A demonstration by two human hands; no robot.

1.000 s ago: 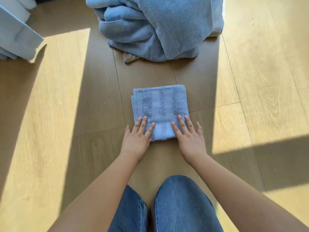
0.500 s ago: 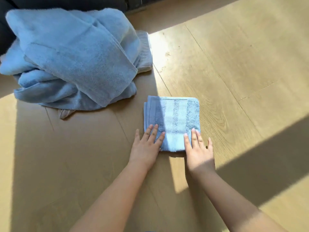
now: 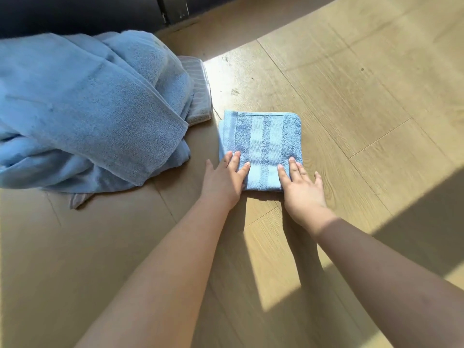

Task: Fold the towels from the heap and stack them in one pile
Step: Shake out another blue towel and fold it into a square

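Head view: a small blue folded towel [image 3: 261,146] lies square on the wooden floor [image 3: 364,101], and both hands rest on its near edge. The left hand [image 3: 223,179] lies flat with straight fingers over the near left corner, the right hand [image 3: 301,192] flat over the near right corner. Neither grips anything; they only press the cloth down. The heap [image 3: 88,109] of loose blue towels sits just beside the folded one on its left, toward the far edge of the floor where it meets a dark wall [image 3: 75,13]. The main risk, as I judge it, is the springy terry: once the palms lift, the upper layers may creep open, and the stacked edges along the left side could fan out. A push along the smooth boards would slide the bundle and skew its layers instead of flattening them. The heap stands so close that pulling the next piece free could drag a trailing end across the folded towel and undo it. No basket, box or other container shows here, so nothing holds the towels but the floor. A grey striped towel [image 3: 198,96] is tucked against the heap's right side, and a grey corner pokes out under its near side, possibly the same piece. No finished pile is in sight, so this one probably starts it.
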